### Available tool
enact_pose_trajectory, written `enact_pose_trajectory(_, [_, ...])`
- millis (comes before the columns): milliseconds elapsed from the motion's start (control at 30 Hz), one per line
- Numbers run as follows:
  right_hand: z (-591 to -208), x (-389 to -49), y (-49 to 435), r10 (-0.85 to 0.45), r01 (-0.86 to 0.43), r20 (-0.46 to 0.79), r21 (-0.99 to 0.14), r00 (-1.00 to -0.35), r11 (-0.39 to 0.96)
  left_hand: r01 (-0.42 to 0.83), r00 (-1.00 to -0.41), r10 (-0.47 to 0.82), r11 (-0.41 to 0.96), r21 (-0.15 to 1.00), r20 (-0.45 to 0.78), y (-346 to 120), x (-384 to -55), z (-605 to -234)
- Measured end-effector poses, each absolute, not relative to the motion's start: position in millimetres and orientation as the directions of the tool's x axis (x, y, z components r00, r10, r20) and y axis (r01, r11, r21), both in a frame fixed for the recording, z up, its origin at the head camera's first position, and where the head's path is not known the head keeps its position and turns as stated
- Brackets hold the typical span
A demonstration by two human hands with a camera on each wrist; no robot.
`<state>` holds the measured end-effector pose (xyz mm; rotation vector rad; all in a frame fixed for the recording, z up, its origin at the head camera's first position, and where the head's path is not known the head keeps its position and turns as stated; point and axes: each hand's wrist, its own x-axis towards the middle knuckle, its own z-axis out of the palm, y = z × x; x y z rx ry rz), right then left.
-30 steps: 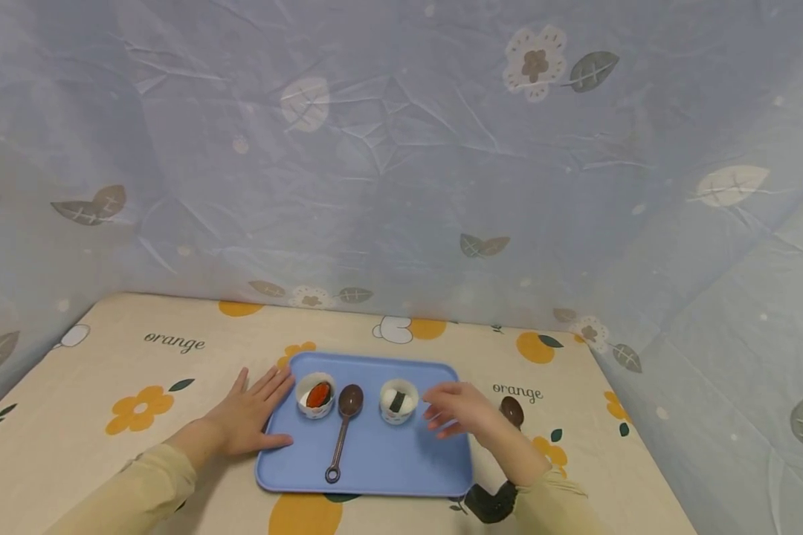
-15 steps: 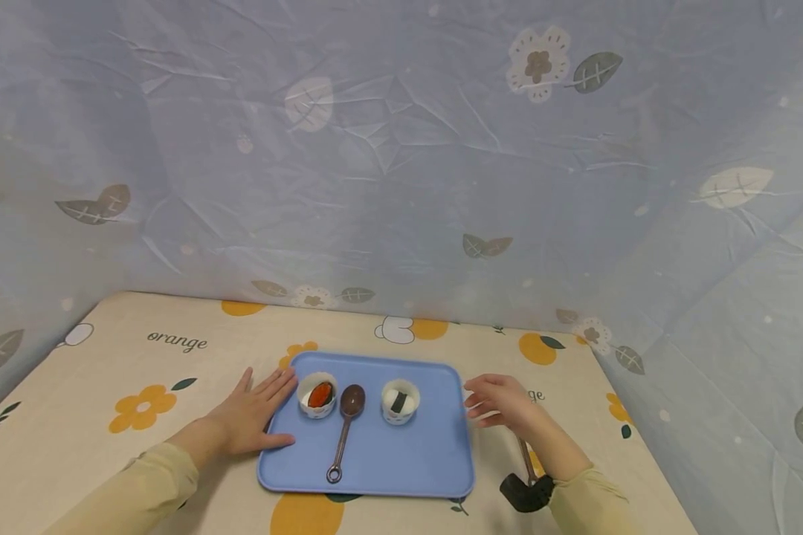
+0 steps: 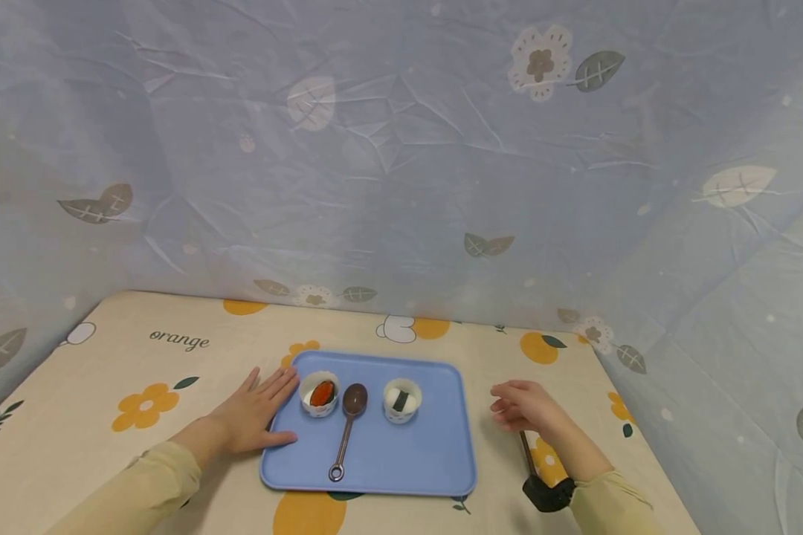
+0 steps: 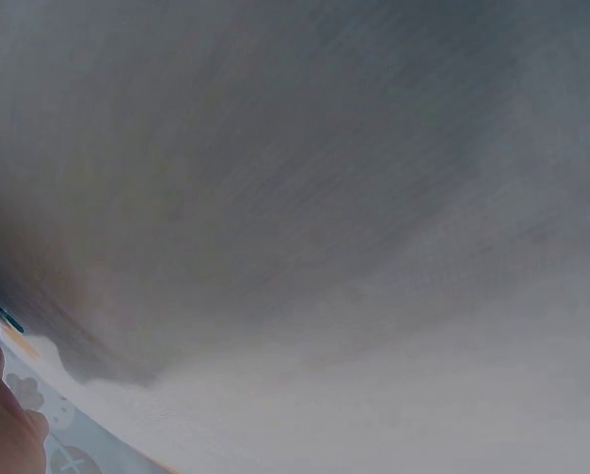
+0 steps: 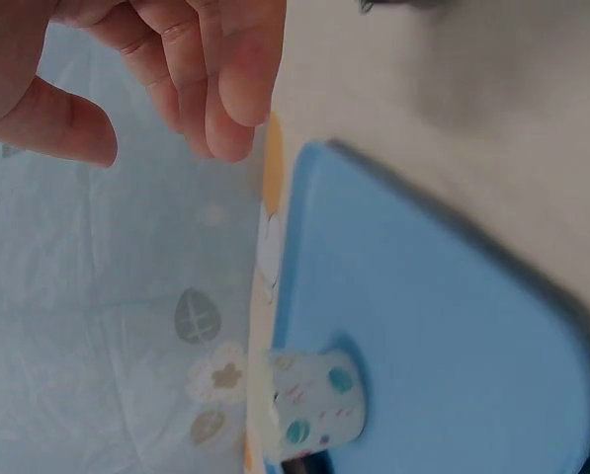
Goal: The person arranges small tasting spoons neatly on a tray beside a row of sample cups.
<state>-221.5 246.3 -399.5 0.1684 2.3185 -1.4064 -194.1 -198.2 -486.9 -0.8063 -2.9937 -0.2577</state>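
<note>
My left hand (image 3: 257, 416) lies flat with fingers spread on the left edge of a blue tray (image 3: 401, 464). On the tray sit a small white cup (image 3: 304, 394) with a red-topped sushi piece (image 3: 322, 394) in it, a brown spoon (image 3: 355, 401), and another white cup (image 3: 401, 414) holding a white piece with a dark band (image 3: 401, 401). Right of the tray, my right hand (image 3: 525, 405) hovers with loosely bent fingers and holds nothing. Below it shows the handle of a second spoon (image 3: 527, 452); its bowl is hidden by the hand.
A cream cloth with orange prints (image 3: 194, 394) covers the table. Grey-blue leaf-patterned sheeting (image 3: 401, 186) stands behind and at the sides. A black device (image 3: 549, 494) sits at the right wrist. The left wrist view is mostly dark and blurred.
My right hand has moved right, from beside the right-hand cup to off the tray and over the second spoon. My left hand stays on the tray's edge.
</note>
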Motion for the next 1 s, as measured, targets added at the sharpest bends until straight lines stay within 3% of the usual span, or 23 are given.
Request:
enact_pose_trajectory(500, [-420, -218, 287, 0.005, 0.367, -0.429, -0.769, -0.904, 0.524, 0.495, -0.868, 0.496, 0.855, 0.154, 0.035, -198, -195, -482])
enact_pose_trajectory(1000, [-438, -216, 312, 0.119, 0.451, -0.466, -0.709, -0.877, 0.542, 0.504, -0.864, 0.497, 0.852, 0.143, 0.079, -198, -197, -490])
